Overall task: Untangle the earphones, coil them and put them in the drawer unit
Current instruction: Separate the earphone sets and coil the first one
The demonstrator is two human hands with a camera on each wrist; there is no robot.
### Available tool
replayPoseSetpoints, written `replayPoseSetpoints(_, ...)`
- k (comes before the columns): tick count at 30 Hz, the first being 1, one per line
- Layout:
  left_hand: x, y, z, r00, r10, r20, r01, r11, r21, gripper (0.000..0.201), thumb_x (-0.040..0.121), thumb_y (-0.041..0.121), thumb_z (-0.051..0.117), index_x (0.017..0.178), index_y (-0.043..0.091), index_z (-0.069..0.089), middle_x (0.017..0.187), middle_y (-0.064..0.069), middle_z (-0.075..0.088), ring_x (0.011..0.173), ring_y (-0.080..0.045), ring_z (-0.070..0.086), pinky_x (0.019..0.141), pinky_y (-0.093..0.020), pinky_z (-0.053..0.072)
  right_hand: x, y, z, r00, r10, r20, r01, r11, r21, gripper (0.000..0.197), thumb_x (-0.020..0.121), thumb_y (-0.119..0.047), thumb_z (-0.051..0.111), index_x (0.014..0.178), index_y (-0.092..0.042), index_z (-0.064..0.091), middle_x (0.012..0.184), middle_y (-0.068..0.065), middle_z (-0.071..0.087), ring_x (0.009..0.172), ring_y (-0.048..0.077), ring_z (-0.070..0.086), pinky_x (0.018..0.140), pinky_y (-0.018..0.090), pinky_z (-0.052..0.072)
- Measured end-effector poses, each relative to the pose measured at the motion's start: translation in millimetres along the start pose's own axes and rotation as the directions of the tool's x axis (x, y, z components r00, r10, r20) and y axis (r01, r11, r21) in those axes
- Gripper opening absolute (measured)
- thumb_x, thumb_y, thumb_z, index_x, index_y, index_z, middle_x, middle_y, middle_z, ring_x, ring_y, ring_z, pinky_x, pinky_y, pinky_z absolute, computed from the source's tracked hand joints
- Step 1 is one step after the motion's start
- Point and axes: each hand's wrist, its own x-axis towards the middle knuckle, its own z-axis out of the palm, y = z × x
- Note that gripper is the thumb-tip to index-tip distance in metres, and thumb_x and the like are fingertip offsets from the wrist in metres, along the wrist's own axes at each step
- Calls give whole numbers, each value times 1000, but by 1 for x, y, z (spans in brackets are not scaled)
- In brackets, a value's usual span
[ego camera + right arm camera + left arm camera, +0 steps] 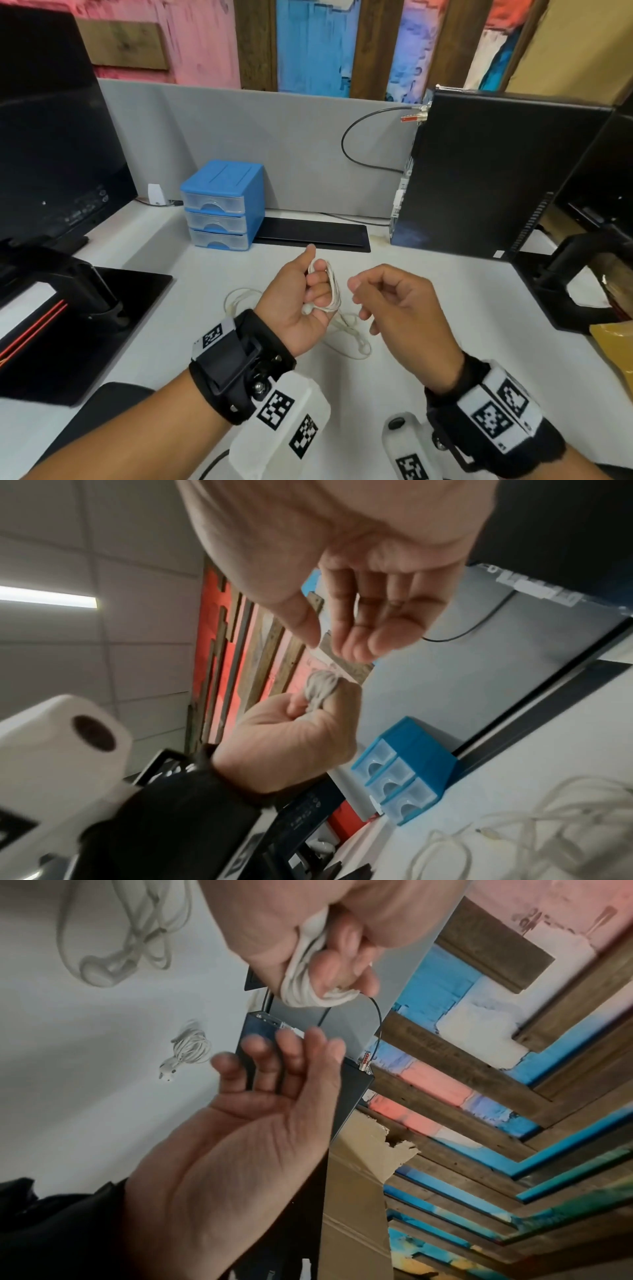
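My left hand (301, 291) is held above the white desk (428, 291) and grips a coil of white earphone cable (334, 287) wound round its fingers, with an earbud at the palm. The coil (308, 988) also shows in the left wrist view and, blurred, as the coil (320, 688) in the right wrist view. My right hand (387, 298) hovers just right of it, fingers loosely curled and holding nothing. Loose tangled earphones (352, 337) lie on the desk under the hands. The blue drawer unit (219, 209) stands at the back left, its three clear drawers closed.
A second coiled earphone bundle (192, 1047) lies on the desk. A dark monitor (51, 137) and black stand base (85, 325) fill the left. A black PC tower (479, 171) and another monitor stand at the right. A black strip (308, 233) runs along the grey partition.
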Motion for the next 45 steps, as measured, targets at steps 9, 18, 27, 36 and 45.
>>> replayPoseSetpoints(9,-1,-19,2,960,260,-103,-200,896,398,41,93,44,59,64,18,48,46,9,43,41,-6,37,41,-17,29,-2,6,4,988,117,105,-116,993,-16,9,87,-22,72,88,-21,80,79,8,74,61,18,50,54,23,44)
replayPoseSetpoints(18,6,-26,-5,974,191,-121,-140,929,343,41,95,35,57,62,15,46,47,4,39,38,-8,37,43,-18,33,-3,6,6,998,18,63,-13,997,-75,15,89,-10,67,78,-13,76,72,4,74,65,14,61,69,26,52)
replayPoseSetpoints(27,7,-34,-18,969,-226,96,208,965,162,37,92,26,53,122,7,62,101,-12,64,73,-19,65,65,-27,56,10,4,-14,991,-122,-47,111,975,-193,11,88,-14,70,77,-15,74,71,1,71,67,16,64,66,25,54)
replayPoseSetpoints(36,15,-14,-25,965,-181,191,139,967,215,46,80,0,68,125,7,59,89,-9,64,70,-13,65,64,-21,58,22,-1,-35,984,-170,-44,162,976,-144,11,88,-15,70,79,-15,75,65,-11,67,61,2,54,62,13,43)
replayPoseSetpoints(45,19,-15,-34,973,-172,151,109,927,358,56,80,1,67,133,-6,51,118,-23,59,81,-20,70,67,-25,60,18,-4,-44,864,-40,502,194,947,-257,8,86,-21,72,87,-17,79,79,-5,68,69,7,57,60,19,43)
